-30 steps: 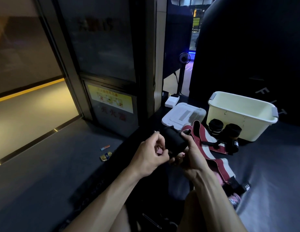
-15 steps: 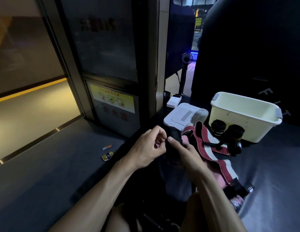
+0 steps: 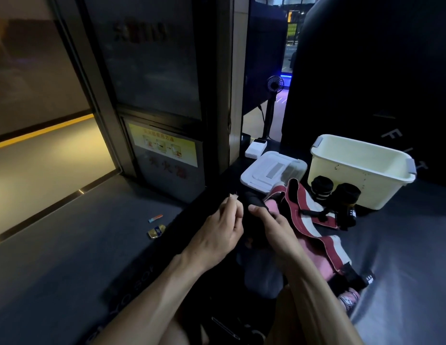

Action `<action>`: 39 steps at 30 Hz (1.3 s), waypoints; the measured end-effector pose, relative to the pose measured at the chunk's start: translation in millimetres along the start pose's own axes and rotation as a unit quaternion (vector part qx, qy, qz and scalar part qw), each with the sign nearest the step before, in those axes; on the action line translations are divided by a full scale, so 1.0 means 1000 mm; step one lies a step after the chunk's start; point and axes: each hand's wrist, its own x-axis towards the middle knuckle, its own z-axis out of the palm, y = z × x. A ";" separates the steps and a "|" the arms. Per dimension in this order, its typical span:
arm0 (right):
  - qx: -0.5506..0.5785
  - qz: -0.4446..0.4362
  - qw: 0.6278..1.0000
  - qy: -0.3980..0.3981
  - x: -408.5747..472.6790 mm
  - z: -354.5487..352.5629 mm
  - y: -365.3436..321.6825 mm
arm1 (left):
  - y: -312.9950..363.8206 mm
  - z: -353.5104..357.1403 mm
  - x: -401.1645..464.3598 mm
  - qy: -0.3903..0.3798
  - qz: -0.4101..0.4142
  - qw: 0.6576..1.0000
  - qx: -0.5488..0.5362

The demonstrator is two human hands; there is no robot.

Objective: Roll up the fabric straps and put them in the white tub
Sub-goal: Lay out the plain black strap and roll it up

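My right hand [image 3: 271, 227] grips a black rolled strap [image 3: 254, 202], thumb across its top; most of the roll is hidden in the dark. My left hand [image 3: 222, 227] is just left of it, fingertips pinched together on something small that I cannot make out. A red-and-white strap [image 3: 309, 220] lies loose on the dark mat to the right, over pink fabric. Two black rolled straps [image 3: 321, 188] [image 3: 346, 195] stand in front of the white tub [image 3: 361, 170], which looks empty.
The tub's white lid [image 3: 271, 170] lies flat to the left of the tub, with a small white box [image 3: 255, 148] and a standing fan [image 3: 274, 95] behind it. Small wrappers [image 3: 156, 225] lie on the grey floor at left. A glass wall stands ahead.
The black roll has sunk lower between my hands. My left hand has drawn a little away from it to the left, fingertips still pinched, while my right thumb stays on the roll.
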 end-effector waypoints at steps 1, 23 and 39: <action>0.006 0.000 1.000 0.006 0.001 0.000 0.002 | 0.000 0.000 0.000 -0.004 -0.002 1.000 0.002; 0.031 -0.031 0.998 -0.046 -0.009 0.004 -0.008 | 0.003 -0.003 0.012 0.029 -0.100 0.991 -0.082; -0.036 -0.110 0.992 0.039 0.006 -0.003 0.010 | 0.001 0.004 -0.003 0.030 -0.125 0.986 -0.105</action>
